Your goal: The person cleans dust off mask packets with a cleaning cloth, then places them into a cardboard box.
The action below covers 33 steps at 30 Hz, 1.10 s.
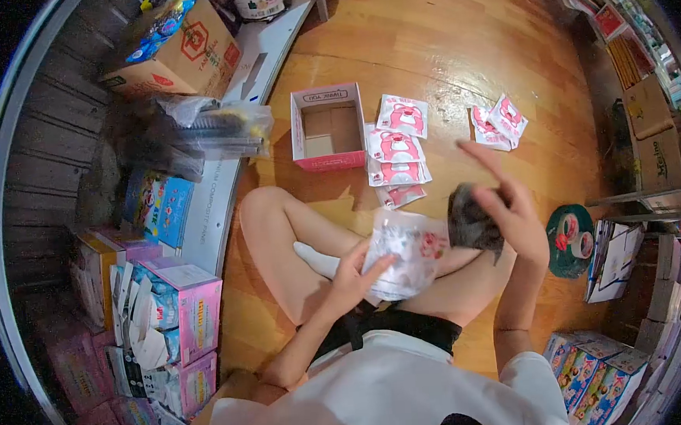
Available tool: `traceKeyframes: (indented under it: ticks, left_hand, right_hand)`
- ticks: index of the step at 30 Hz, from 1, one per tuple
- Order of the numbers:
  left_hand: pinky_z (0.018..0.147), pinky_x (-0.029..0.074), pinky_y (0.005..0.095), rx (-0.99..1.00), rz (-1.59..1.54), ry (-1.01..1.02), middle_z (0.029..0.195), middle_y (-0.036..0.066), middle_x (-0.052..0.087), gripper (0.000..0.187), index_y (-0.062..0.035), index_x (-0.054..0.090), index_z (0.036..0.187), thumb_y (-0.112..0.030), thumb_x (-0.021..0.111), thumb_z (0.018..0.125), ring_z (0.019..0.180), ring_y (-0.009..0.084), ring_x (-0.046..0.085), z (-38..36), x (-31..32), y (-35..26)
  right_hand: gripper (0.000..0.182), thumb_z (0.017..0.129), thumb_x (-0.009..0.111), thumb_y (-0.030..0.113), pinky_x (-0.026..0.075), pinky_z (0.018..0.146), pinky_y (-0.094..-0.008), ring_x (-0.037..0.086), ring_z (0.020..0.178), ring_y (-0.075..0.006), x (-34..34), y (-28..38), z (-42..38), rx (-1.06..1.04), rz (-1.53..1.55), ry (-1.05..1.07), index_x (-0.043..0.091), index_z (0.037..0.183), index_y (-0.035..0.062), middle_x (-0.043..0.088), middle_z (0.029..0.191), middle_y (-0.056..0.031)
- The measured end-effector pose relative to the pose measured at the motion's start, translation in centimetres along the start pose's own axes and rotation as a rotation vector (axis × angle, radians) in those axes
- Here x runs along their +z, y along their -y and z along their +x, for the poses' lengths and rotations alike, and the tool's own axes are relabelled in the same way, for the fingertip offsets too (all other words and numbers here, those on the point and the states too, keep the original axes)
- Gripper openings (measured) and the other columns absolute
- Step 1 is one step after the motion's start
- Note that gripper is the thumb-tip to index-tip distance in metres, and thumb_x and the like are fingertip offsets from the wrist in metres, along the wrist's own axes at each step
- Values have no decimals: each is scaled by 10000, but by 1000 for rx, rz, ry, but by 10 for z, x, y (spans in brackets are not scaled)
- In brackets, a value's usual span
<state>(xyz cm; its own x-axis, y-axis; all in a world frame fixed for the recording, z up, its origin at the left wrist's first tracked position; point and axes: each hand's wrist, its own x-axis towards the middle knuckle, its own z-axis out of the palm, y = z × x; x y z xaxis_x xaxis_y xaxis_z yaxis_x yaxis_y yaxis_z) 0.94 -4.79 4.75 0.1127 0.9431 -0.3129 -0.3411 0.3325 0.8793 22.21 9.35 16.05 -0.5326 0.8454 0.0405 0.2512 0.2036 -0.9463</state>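
Note:
In the head view my left hand (351,281) holds a clear plastic bag (407,257) with a pink printed design and pale contents, above my lap. My right hand (517,217) is raised over my right leg, index finger stretched out. Its thumb and other fingers are bent at a dark, crumpled, thin item (471,217), blurred so that its kind is not clear. Ahead lies an overlapping row of white packets (402,117) with a pink bear print. Left of the row stands an open pink-and-white cardboard box (329,163); its visible inside is bare cardboard.
Farther right on the wooden floor lie several similar packets (500,122). Rolls of tape (569,232) sit beside my right knee. A low shelf (223,169) with cartons and bags runs along the left; loaded shelving (659,198) lines the right.

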Motion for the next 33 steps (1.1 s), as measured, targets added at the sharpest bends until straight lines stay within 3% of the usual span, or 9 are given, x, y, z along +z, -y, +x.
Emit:
traceKeyframes:
  ticks: [4, 7, 9, 10, 12, 15, 16, 25, 33]
  left_hand:
    - [844, 494, 292, -71, -510, -140, 1061, 71, 621, 386, -19, 511, 1232, -299, 478, 967, 951, 150, 606, 3, -5, -14]
    - [835, 502, 312, -69, -680, -183, 1063, 82, 623, 455, -32, 517, 1227, -397, 412, 978, 952, 168, 613, 6, 7, -32]
    - [838, 502, 325, -62, -702, -277, 1087, 78, 615, 505, -39, 509, 1239, -450, 375, 978, 966, 170, 609, 10, 11, -36]
    - [851, 491, 317, 16, -1018, 320, 1141, 54, 590, 517, -55, 492, 1259, -467, 357, 978, 994, 157, 589, 19, -31, 3]
    - [859, 475, 296, -54, -962, 224, 1171, 35, 567, 483, -66, 486, 1261, -443, 370, 982, 1005, 136, 568, 8, -25, -12]
    - [887, 452, 282, -27, -700, -355, 1157, 33, 569, 435, -63, 490, 1249, -397, 393, 988, 1034, 129, 550, 9, 7, -2]
    - [935, 428, 298, -16, -765, -247, 1197, 44, 553, 406, -55, 463, 1281, -337, 406, 994, 1078, 134, 536, 5, 7, 3]
    - [1065, 338, 364, 212, -860, -197, 1399, 95, 374, 501, -104, 298, 1406, -283, 400, 949, 1290, 204, 375, -15, -12, 38]
    - [866, 448, 295, 65, -629, -392, 1071, 45, 593, 269, -37, 556, 1124, -233, 457, 970, 1017, 128, 556, -9, 4, 20]
  right_hand:
    - [476, 870, 588, 147, 270, 1078, -371, 403, 1273, -260, 26, -3, -7, -183, -47, -289, 468, 1312, 15, 469, 1345, -129]
    - [493, 814, 649, 145, 278, 1068, -416, 387, 1279, -304, 96, -14, -19, -198, 88, -193, 506, 1272, 34, 435, 1365, -164]
    - [557, 770, 674, 121, 289, 1036, -476, 386, 1253, -391, 142, -10, -32, -339, -340, -119, 480, 1285, 37, 390, 1395, -214]
    - [629, 738, 680, 118, 291, 1022, -490, 397, 1233, -407, 184, -22, -54, -405, -306, 43, 445, 1313, 15, 366, 1411, -234]
    - [681, 709, 682, 111, 291, 1018, -493, 422, 1215, -391, 189, -38, -58, -529, -271, -36, 428, 1332, 2, 361, 1413, -244]
    - [661, 744, 636, 152, 254, 1051, -508, 423, 1249, -356, 172, -52, -37, -406, -455, -228, 419, 1354, 17, 335, 1430, -251]
    - [636, 761, 618, 138, 223, 1071, -523, 330, 1304, -432, 162, -48, -26, -378, -588, -287, 416, 1350, 8, 298, 1434, -287]
    - [506, 749, 593, 92, 232, 1097, -473, 347, 1324, -373, 180, -26, -18, -356, -205, -103, 535, 1248, 32, 415, 1391, -213]
    - [479, 749, 581, 68, 265, 1071, -493, 411, 1277, -359, 168, -37, 13, -297, -105, -296, 528, 1221, 12, 469, 1341, -206]
